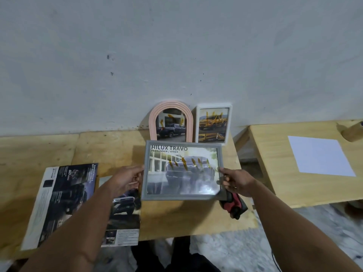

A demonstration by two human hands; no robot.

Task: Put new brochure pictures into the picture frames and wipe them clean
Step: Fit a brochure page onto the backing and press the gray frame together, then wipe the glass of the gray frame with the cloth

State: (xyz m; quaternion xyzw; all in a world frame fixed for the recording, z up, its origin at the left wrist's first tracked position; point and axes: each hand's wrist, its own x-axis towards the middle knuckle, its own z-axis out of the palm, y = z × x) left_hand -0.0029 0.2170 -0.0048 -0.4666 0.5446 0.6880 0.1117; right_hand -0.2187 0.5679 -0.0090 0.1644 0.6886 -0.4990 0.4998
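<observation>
I hold a grey rectangular picture frame (pixel 182 169) above the wooden table (pixel 110 146), its glass smeared with yellow streaks over a truck picture. My left hand (pixel 127 179) grips its left edge and my right hand (pixel 235 181) grips its right edge. Against the wall stand a pink arched frame (pixel 170 120) and a white frame (pixel 213 123), both with truck pictures and yellow smears. Brochure pages (pixel 60 203) lie on the table at the left, another page (pixel 123 213) partly under my left forearm.
A red and black cloth (pixel 233 205) lies near the table's right edge, below my right hand. A second wooden table (pixel 275 173) at the right bears a white sheet (pixel 320 156) and a wooden block (pixel 351 132).
</observation>
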